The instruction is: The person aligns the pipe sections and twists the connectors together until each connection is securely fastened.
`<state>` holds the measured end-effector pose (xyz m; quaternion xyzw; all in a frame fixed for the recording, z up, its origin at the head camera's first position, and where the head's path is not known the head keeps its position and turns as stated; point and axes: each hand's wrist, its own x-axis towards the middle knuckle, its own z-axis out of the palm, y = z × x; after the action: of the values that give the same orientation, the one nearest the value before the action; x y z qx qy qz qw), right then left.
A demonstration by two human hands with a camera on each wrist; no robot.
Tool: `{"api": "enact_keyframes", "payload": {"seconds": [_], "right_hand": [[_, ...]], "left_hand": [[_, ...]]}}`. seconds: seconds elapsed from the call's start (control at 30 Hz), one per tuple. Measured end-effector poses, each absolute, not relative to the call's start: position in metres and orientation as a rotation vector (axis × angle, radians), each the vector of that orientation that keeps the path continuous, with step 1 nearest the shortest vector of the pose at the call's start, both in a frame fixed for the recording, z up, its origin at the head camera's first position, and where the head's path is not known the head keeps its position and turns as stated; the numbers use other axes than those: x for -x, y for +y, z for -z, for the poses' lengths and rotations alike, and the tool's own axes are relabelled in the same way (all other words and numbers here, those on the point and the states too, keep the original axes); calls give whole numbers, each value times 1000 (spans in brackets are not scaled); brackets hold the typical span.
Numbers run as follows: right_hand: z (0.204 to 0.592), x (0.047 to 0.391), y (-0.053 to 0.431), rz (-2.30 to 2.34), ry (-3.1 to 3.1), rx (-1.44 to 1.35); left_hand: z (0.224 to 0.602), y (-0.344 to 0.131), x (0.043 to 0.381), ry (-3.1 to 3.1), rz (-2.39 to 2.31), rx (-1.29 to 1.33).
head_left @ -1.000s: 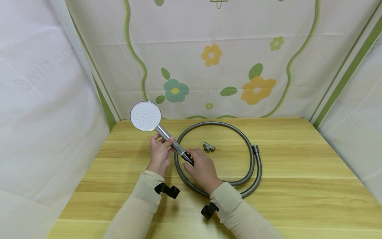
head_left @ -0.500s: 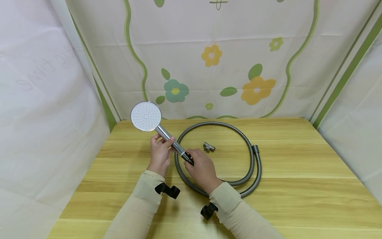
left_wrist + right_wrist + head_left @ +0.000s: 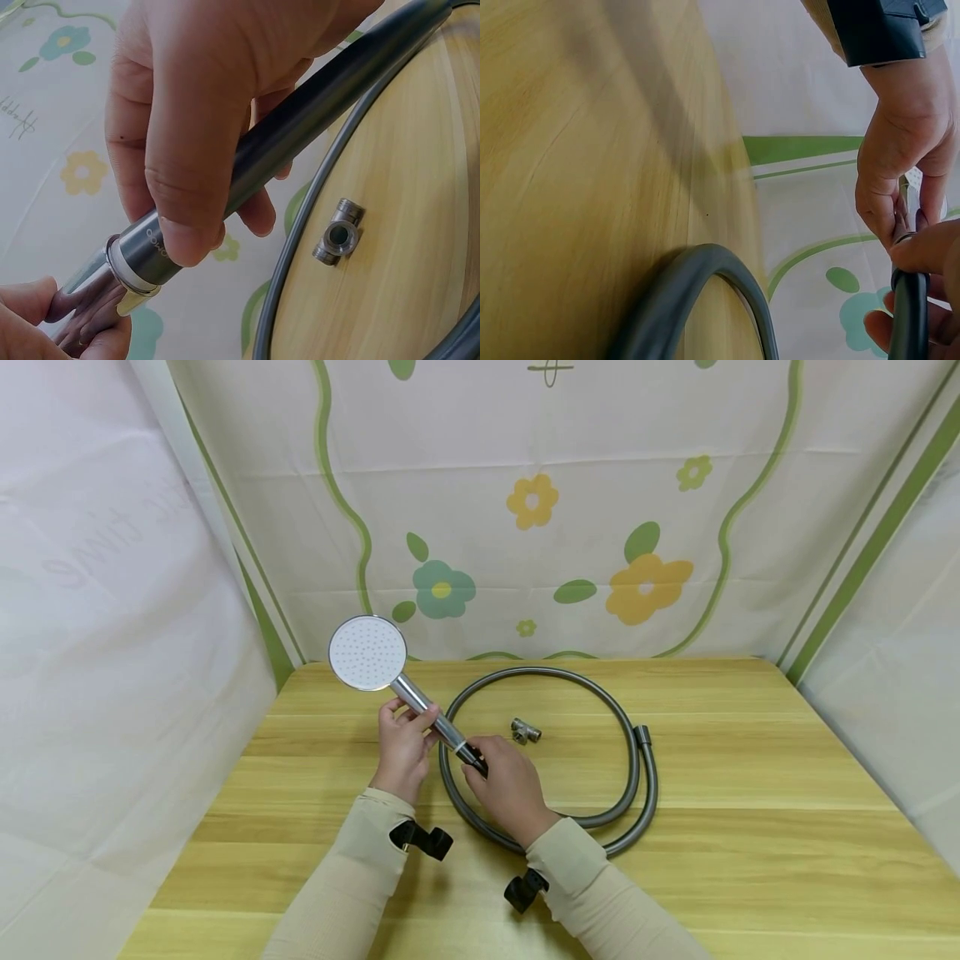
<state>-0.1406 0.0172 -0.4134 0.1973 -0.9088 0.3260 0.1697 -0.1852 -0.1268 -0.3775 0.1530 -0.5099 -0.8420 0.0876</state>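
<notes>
A shower head (image 3: 367,653) with a white round face and chrome handle is held up over the table, tilted to the upper left. My left hand (image 3: 401,747) grips its handle. My right hand (image 3: 513,785) pinches the dark connector (image 3: 154,251) of the grey shower hose (image 3: 540,670) between thumb and fingers. In the left wrist view this connector meets the handle's lower end, and a pale ring shows at the joint. The right wrist view has both hands at its right side, the left hand (image 3: 907,135) above the hose end.
The hose lies looped on the wooden table (image 3: 750,760), its other end fitting (image 3: 642,734) at the right. Inside the loop sits a small metal tee fitting (image 3: 525,730). A flower-printed white curtain (image 3: 480,510) stands behind the table, with plain fabric at both sides.
</notes>
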Motion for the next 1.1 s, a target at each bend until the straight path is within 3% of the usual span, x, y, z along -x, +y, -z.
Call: {"api": "enact_keyframes", "payload": {"seconds": [1.1], "right_hand": [[406, 142, 18, -1070, -2668, -550]], "left_hand": [[378, -129, 188, -1503, 2543, -466]]}}
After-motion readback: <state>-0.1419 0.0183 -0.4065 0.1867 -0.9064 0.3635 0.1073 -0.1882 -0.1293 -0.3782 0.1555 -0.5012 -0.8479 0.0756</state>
